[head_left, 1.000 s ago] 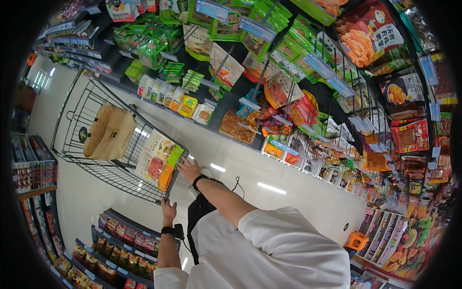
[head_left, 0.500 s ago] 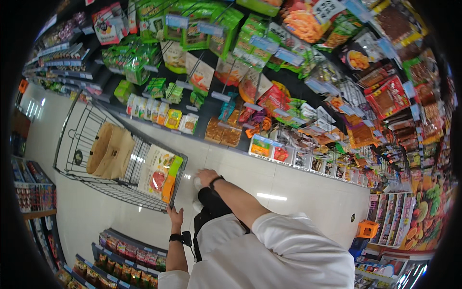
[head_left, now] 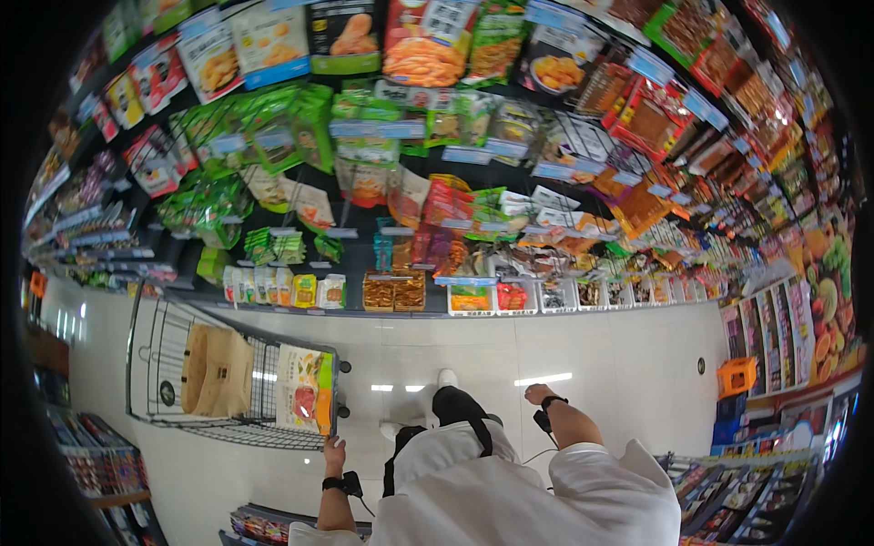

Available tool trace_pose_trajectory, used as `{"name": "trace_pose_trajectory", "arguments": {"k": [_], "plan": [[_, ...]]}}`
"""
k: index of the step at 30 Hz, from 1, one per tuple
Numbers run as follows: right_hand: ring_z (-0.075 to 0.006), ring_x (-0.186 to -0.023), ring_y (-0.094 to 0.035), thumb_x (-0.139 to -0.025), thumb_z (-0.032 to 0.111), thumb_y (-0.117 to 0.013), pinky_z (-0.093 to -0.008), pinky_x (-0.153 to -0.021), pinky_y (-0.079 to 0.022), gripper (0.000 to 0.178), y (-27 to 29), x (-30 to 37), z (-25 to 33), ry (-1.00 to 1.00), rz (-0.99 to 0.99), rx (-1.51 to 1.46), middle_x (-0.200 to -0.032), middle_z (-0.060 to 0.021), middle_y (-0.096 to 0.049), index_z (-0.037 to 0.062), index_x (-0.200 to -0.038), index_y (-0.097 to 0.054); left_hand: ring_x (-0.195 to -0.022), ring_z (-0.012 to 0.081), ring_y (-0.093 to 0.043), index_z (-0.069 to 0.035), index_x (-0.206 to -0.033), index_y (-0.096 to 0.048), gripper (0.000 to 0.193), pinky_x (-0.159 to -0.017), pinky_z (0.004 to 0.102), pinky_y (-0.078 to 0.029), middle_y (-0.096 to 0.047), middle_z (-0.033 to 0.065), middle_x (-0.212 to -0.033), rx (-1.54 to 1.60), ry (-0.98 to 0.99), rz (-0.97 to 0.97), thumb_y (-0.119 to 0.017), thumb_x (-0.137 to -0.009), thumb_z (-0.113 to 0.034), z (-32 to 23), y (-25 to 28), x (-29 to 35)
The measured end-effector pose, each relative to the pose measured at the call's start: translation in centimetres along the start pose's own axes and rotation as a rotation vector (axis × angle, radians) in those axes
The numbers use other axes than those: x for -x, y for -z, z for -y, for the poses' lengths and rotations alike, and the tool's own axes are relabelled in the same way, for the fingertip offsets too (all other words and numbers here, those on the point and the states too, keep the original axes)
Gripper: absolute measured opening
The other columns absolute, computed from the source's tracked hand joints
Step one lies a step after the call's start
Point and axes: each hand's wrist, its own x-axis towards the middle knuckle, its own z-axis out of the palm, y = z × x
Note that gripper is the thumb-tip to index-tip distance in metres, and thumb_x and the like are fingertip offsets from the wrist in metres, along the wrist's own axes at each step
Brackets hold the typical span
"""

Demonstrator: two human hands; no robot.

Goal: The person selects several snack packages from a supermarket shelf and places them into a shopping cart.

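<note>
A metal wire shopping cart [head_left: 196, 422] stands on my left. My left hand [head_left: 334, 455] is at its near right corner, with the fingers curled against the rim. Inside the cart lie a brown paper bag [head_left: 217, 369] and a flat white, green and orange food package [head_left: 303, 387]. My right hand [head_left: 539, 393] hangs over the floor to the right of my body, its fingers loosely curled in with nothing seen in them. Both wrists wear black bands with small dark devices and cables.
A long shelf wall of hanging snack packets [head_left: 428, 182] runs across the far side. White bins [head_left: 469, 298] line its foot. An orange crate [head_left: 736, 376] stands at the right. More shelves [head_left: 746, 496] rise near me on both sides. The tiled floor [head_left: 473, 350] lies between.
My view has turned so the shelf wall now runs level. My right hand has swung from in front of me out to the right. My left hand has stayed at the cart's corner.
</note>
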Motion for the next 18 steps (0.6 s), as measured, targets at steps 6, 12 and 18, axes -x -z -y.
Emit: {"name": "trace_pose_trajectory", "arguments": {"k": [6, 12, 18], "plan": [[-0.032, -0.107, -0.056, -0.085, 0.026, -0.039, -0.0414, -0.091, -0.046, 0.036, -2.9, 2.2, -5.2, 0.035, 0.083, -0.113, -0.115, -0.0145, -0.061, 0.0076, -0.103, -0.065, -0.118, 0.0281, -0.048, -0.007, -0.142, -0.025, 0.077, -0.096, 0.0328, -0.038, -0.047, 0.0155, -0.13, 0.095, 0.031, -0.054, -0.063, -0.075, -0.001, -3.6, -1.2, -1.4], [-0.0287, -0.097, -0.059, -0.085, 0.03, -0.041, -0.0393, -0.085, -0.048, 0.03, -4.8, 2.8, -14.4, -0.066, -0.09, -0.656, -0.102, -0.0074, -0.065, 0.0128, -0.09, -0.065, -0.107, 0.0259, -0.053, -0.006, -0.14, -0.028, 0.072, -0.091, 0.0334, -0.043, -0.051, 0.0138, -0.124, 0.209, -0.068, -0.082, -0.063, -0.077, -0.005, -7.8, -5.6, -6.9], [-0.0148, -0.073, -0.064, -0.089, 0.017, -0.051, -0.0286, -0.066, -0.053, 0.019, -3.5, 4.4, -20.3, -0.121, -0.117, -0.756, -0.087, -0.0046, -0.068, 0.0068, -0.098, -0.064, -0.083, 0.022, -0.059, -0.003, -0.126, -0.044, 0.053, -0.054, 0.0305, -0.051, -0.055, 0.0109, -0.108, 0.322, -0.126, 0.0, -0.051, -0.076, 0.01, -8.8, -6.6, -7.5]]}}
